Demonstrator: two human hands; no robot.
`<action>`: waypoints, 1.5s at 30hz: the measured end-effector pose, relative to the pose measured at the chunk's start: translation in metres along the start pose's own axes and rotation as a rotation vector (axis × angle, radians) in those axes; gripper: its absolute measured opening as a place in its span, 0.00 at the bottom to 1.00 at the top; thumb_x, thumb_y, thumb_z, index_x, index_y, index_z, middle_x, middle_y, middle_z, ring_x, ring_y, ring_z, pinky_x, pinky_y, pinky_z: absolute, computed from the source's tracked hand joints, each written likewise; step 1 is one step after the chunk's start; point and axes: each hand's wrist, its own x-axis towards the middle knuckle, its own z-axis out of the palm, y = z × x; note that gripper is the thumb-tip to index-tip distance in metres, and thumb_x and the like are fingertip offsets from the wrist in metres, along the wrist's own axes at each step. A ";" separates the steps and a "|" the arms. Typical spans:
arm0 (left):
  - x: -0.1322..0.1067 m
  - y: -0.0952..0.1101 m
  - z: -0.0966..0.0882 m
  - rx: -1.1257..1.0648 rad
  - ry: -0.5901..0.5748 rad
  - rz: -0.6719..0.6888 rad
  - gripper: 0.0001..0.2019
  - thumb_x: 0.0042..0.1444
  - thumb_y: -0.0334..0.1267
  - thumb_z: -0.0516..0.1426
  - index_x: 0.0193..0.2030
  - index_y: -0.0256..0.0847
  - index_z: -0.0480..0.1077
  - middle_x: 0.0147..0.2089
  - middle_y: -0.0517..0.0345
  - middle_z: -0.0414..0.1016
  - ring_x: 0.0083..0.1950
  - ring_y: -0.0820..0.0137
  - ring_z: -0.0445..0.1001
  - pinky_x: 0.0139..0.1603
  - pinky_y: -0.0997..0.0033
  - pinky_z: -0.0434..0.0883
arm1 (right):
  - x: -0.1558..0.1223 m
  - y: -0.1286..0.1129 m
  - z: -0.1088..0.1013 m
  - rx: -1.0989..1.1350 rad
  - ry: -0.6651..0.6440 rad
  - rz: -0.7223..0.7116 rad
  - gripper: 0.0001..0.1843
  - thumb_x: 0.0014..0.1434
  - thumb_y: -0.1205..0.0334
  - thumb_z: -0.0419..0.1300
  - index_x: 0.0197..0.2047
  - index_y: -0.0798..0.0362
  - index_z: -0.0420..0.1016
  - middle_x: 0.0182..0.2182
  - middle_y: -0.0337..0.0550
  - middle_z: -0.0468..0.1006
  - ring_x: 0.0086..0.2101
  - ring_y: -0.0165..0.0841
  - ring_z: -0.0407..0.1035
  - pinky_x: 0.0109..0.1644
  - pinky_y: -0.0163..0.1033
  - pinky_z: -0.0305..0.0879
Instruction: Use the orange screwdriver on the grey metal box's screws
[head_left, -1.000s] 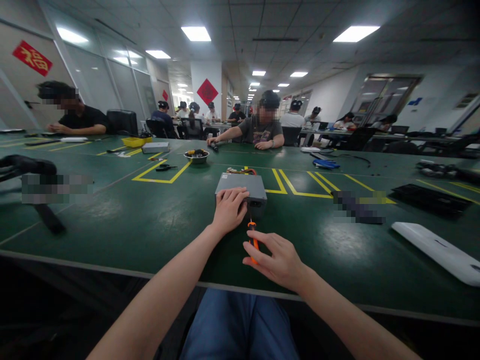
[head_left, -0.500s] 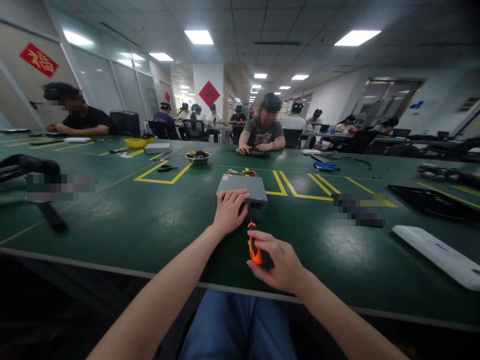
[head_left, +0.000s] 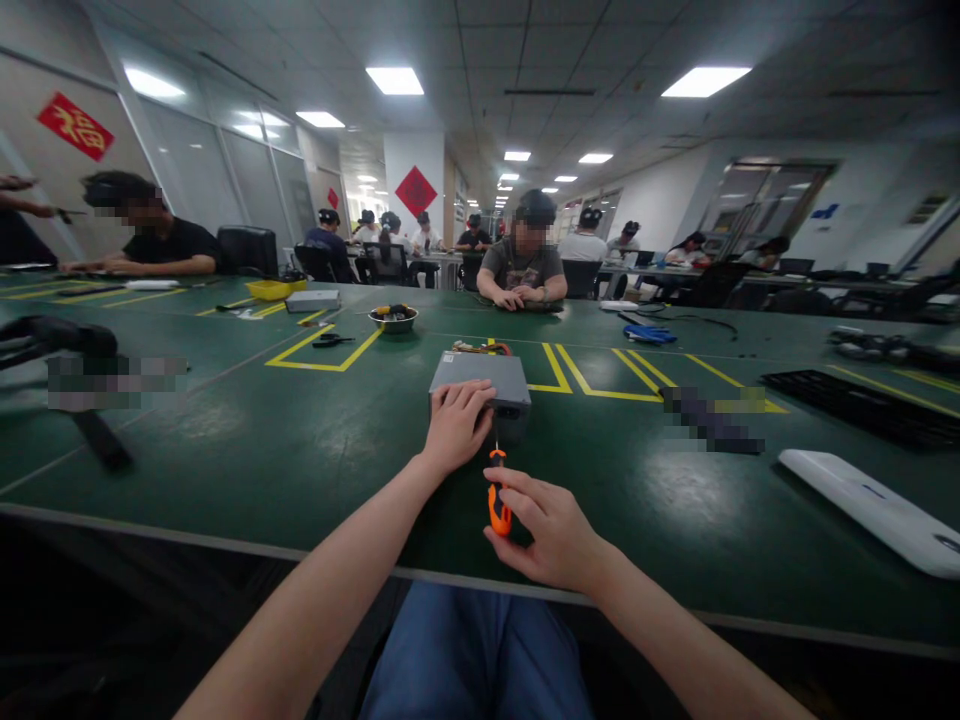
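Note:
A grey metal computer power supply (head_left: 501,372) sits on the green table in front of me, its power socket facing my side and coloured cables at its far end. My left hand (head_left: 457,420) lies over its top left front edge, fingers stretched out and slightly apart. Between the fingertips and thumb of my right hand (head_left: 544,520) is an orange and black screwdriver (head_left: 499,510). Its thin shaft points away from me to the front face of the power supply. The tip is too small to make out against that face.
A metal bowl (head_left: 393,318) with tools stands beyond, left of the power supply. Further left are a yellow tray (head_left: 271,289) and a grey box (head_left: 313,301). On the right lie a white panel (head_left: 862,505), a black grille (head_left: 870,405) and blue cable (head_left: 649,334). A person (head_left: 523,255) sits opposite.
My right hand and the screwdriver have shifted slightly left and down, and more of the shaft shows. My left hand stays on the power supply.

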 end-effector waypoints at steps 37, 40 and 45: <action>0.000 0.001 -0.001 -0.011 -0.003 -0.002 0.13 0.58 0.36 0.51 0.50 0.47 0.65 0.56 0.59 0.69 0.57 0.67 0.63 0.58 0.60 0.54 | 0.004 -0.001 -0.005 -0.100 -0.065 -0.044 0.17 0.59 0.58 0.55 0.50 0.54 0.65 0.46 0.56 0.71 0.39 0.37 0.72 0.37 0.40 0.71; 0.000 0.002 -0.002 -0.014 -0.002 0.001 0.13 0.59 0.36 0.50 0.50 0.47 0.65 0.56 0.58 0.69 0.58 0.66 0.63 0.58 0.59 0.53 | -0.001 0.002 0.000 -0.080 0.009 -0.025 0.17 0.58 0.57 0.57 0.47 0.56 0.64 0.46 0.57 0.71 0.40 0.37 0.72 0.37 0.39 0.71; 0.000 0.002 -0.002 -0.017 0.000 0.000 0.13 0.58 0.36 0.51 0.50 0.47 0.64 0.56 0.59 0.68 0.58 0.67 0.63 0.58 0.59 0.53 | -0.001 0.002 0.001 0.037 -0.013 0.043 0.19 0.58 0.53 0.56 0.48 0.55 0.60 0.47 0.57 0.71 0.45 0.39 0.70 0.40 0.41 0.72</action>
